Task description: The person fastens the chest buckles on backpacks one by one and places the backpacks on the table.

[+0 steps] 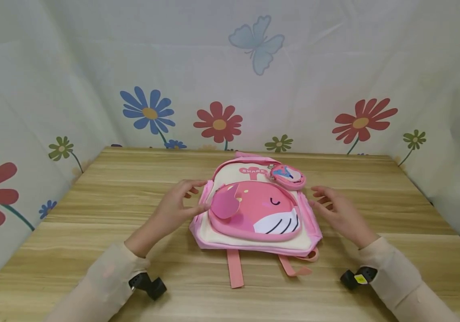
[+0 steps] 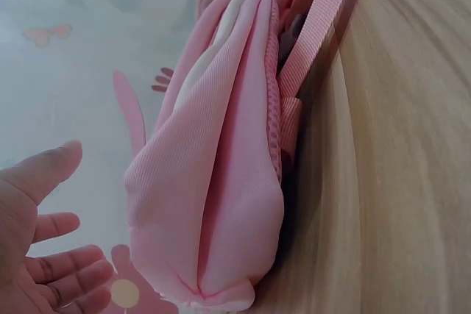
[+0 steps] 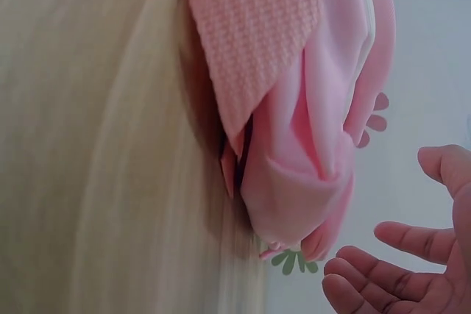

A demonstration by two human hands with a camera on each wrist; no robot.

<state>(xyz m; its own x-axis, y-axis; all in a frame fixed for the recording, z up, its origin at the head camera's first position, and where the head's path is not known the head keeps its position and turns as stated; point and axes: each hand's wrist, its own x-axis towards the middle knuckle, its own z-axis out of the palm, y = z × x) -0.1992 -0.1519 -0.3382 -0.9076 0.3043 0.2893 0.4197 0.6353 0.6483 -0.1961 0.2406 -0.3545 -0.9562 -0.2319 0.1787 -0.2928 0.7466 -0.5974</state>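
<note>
A small pink and cream backpack point(image 1: 214, 235) with a whale-shaped front pocket point(image 1: 254, 210) lies on the table, front side up. My left hand point(image 1: 177, 203) hovers at its left side, fingers loosely spread; in the left wrist view a gap shows between the fingers point(image 2: 73, 273) and the pink side panel point(image 2: 191, 152). On the opposite side my right hand point(image 1: 338, 212) is held near the bag, fingers relaxed; the right wrist view shows it apart from the fabric point(image 3: 294, 189). Neither hand holds anything. A round pink pouch point(image 1: 288, 176) hangs at the bag's upper right.
Pink straps point(image 1: 235, 268) stretch from the bag's lower edge toward me over the wood-grain table point(image 1: 93, 214). Behind the table hangs a white curtain point(image 1: 173, 53) printed with flowers and a butterfly. Black wrist cameras point(image 1: 155, 286) sit on both wrists.
</note>
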